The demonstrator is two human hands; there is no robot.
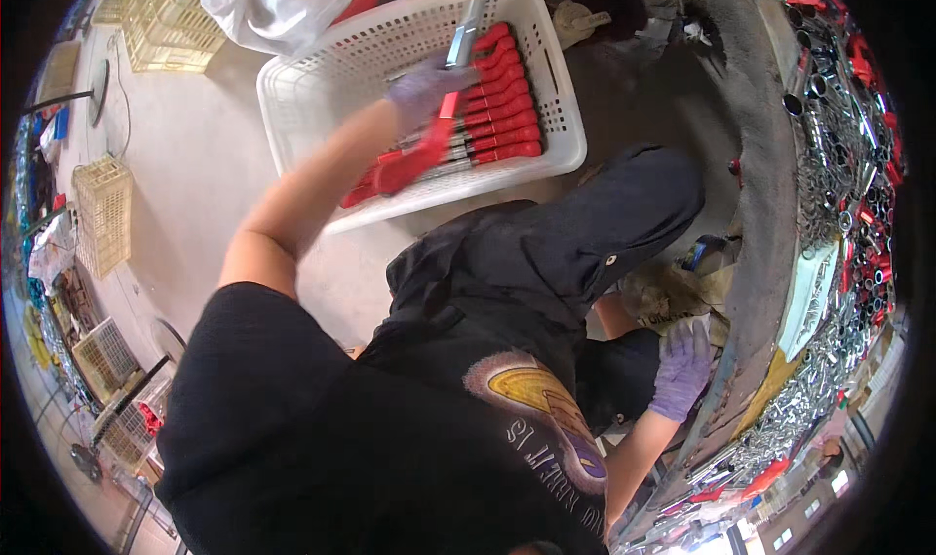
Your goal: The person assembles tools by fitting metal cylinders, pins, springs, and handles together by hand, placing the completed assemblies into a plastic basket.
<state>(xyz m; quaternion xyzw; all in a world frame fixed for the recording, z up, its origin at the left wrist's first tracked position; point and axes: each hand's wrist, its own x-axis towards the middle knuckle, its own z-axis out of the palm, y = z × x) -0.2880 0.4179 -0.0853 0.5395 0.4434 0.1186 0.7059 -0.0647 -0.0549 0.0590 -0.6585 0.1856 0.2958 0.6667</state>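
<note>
My left hand [421,95], in a purple glove, is closed around a long red-handled metal tool [419,161]. Its silver end points up and away, and its red grip slants down toward me; motion blurs it somewhat. Beneath it stands a white perforated plastic basket [278,116], holding a row of several similar red-handled tools [509,124] lying side by side. At the right, my gloved right hand [682,368] lies with its fingers stretched out beside the bench edge, close to a beige sack [673,297]. Nothing shows in that hand.
A bench [756,214] with a dark edge curves along the right, heaped with loose metal parts [780,414] and red pieces. White sacks [278,9] stand behind the basket. Yellowish crates [102,214] are on the floor at left. My bent leg [624,204] is between basket and bench.
</note>
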